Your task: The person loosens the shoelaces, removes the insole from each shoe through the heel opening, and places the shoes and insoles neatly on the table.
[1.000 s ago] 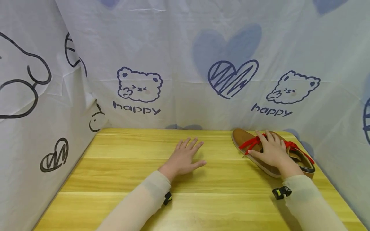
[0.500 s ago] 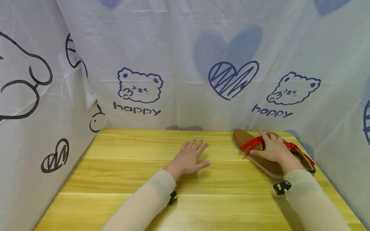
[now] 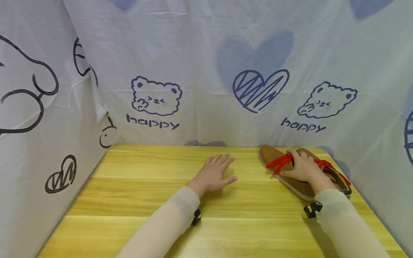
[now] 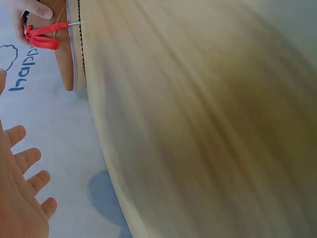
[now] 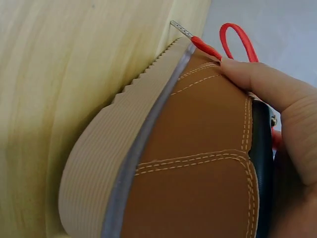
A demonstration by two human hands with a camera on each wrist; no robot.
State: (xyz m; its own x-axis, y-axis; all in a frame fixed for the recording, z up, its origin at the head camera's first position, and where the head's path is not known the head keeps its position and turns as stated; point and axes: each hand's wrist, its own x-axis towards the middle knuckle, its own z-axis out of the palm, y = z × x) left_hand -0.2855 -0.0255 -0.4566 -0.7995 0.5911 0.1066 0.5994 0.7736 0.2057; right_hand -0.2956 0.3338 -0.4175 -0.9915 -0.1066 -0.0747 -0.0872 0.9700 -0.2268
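A pair of brown shoes with red laces sits at the table's back right corner in the head view. My right hand (image 3: pixel 304 167) grips the nearer shoe (image 3: pixel 292 182), with its thumb on the outer side and its fingers over the opening. The right wrist view has the thumb (image 5: pixel 242 74) beside a red lace (image 5: pixel 205 48) with a metal tip. Just beyond lies the other shoe (image 3: pixel 312 155), partly behind the hand. My left hand (image 3: pixel 213 175) hovers over the middle of the table, fingers spread, holding nothing.
The yellow wood-grain table (image 3: pixel 145 200) meets a white cloth (image 3: pixel 206 89) with printed bears and hearts along its back. More cloth hangs at both sides, close to the shoes on the right. Each wrist wears a small black device (image 3: pixel 313 209).
My right hand has lowered onto the nearer shoe, its fingers curling from spread to gripping. My left hand has drifted a little to the right, still spread. The shoes have barely shifted.
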